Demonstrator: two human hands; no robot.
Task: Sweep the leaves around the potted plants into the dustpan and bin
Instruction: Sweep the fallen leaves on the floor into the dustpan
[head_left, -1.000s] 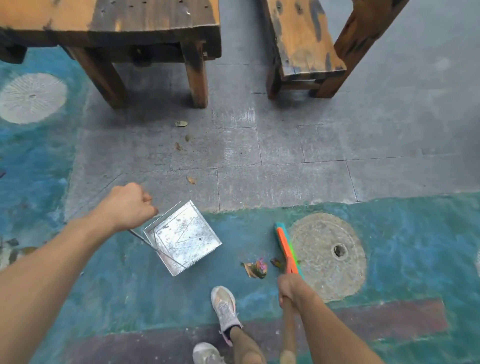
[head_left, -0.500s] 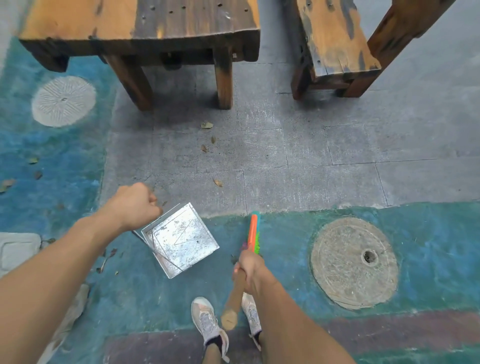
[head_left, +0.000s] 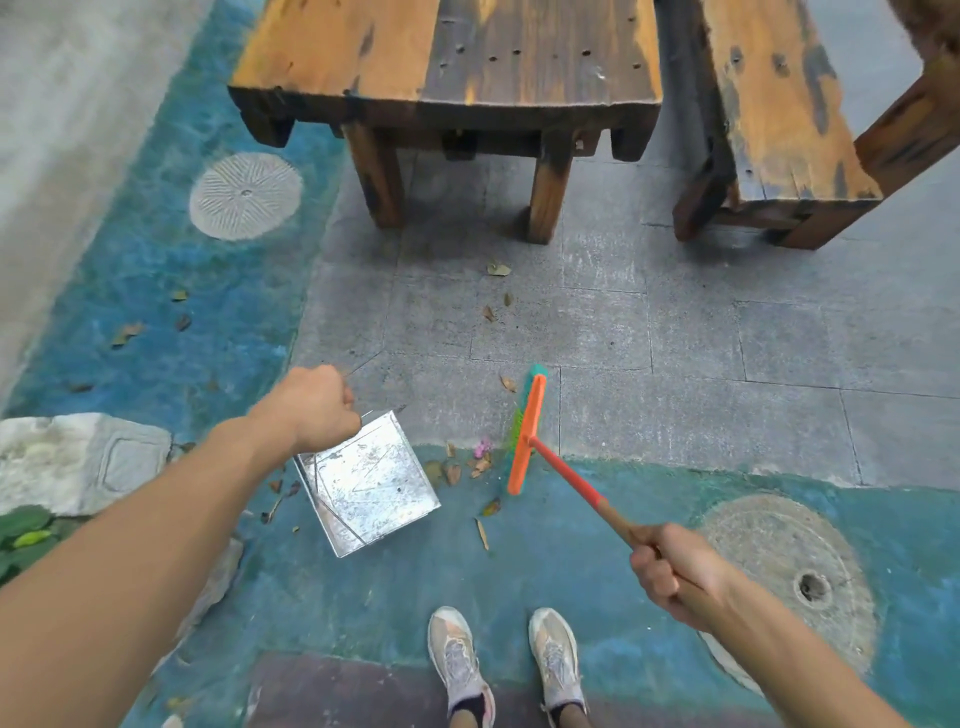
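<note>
My left hand (head_left: 311, 408) is closed on the thin wire handle of a square metal dustpan (head_left: 366, 483) that rests on the painted floor, its open edge facing right. My right hand (head_left: 675, 569) grips the wooden end of a broom handle. The broom's orange head (head_left: 527, 434) with green bristles stands on the floor just right of the pan. A small pile of dry leaves and a pink petal (head_left: 467, 460) lies between pan and broom head. More leaves (head_left: 496, 291) are scattered on the grey tiles towards the bench.
A wooden bench (head_left: 447, 78) stands ahead, a second bench (head_left: 779, 114) at the right. A pale stone block (head_left: 72, 457) and green foliage (head_left: 21, 535) sit at the left. Round covers are set in the floor at right (head_left: 789, 566) and far left (head_left: 245, 195). My shoes (head_left: 509, 660) are at the bottom.
The broom head has swung out forward and to the right of the dustpan, and my right hand has moved right along the handle. The view has shifted left; the dustpan hand stayed put.
</note>
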